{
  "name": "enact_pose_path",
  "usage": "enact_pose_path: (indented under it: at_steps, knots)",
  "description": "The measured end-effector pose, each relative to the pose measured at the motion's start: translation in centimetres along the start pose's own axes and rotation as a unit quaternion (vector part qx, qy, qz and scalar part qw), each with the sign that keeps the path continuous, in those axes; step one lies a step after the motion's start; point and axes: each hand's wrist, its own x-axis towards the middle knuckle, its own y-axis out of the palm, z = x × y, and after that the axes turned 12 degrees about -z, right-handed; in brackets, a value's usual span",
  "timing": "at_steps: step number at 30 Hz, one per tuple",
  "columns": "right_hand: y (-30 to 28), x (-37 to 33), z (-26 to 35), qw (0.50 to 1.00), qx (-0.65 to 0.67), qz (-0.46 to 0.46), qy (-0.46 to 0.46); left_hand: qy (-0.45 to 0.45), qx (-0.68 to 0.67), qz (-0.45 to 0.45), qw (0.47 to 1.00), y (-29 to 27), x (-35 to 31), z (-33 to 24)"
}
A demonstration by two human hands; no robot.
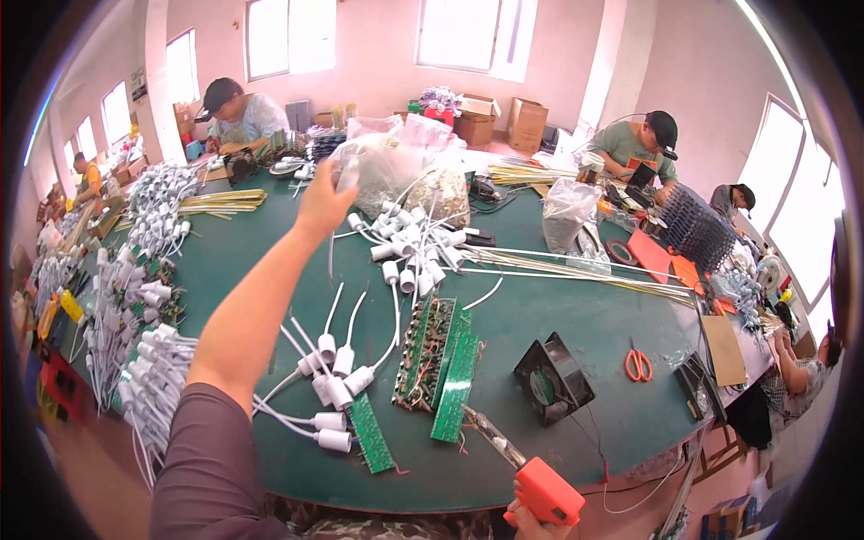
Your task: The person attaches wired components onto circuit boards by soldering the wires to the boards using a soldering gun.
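My left hand (pixel 326 200) is raised over the far middle of the green table, its fingers closed round a white cylindrical cable end (pixel 347 173) with a white cable hanging below. Past it lies a heap of similar white cable ends (pixel 409 245). In my right hand (pixel 538 524), at the near edge, is a red-handled soldering iron (pixel 549 490). Its metal tip points up and left, close to a bundle of green circuit boards (pixel 453 387). To the left, a single green circuit board (pixel 371 434) lies beside several more white cable ends (pixel 335 439).
A small black fan (pixel 553 378) stands right of the boards, near orange-handled scissors (pixel 638 361). White cable ends (pixel 157 369) are piled along the left edge. Clear plastic bags (pixel 371 171) and long pale strips (pixel 576 268) lie farther back. Other people work around the table.
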Motion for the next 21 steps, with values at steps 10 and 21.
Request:
enact_pose_path:
  at_steps: [10, 21]
  knots:
    - [0.0, -3.5, -0.7, 0.998, 0.051, 0.007, 0.044, 0.284, -0.041, 0.138, 0.948, -15.3, -10.9, -18.2]
    - [-0.3, -5.4, 1.2, 0.997, 0.037, 0.02, -0.069, 0.124, -0.08, 0.15, 0.978, -21.0, -22.0, -17.4]
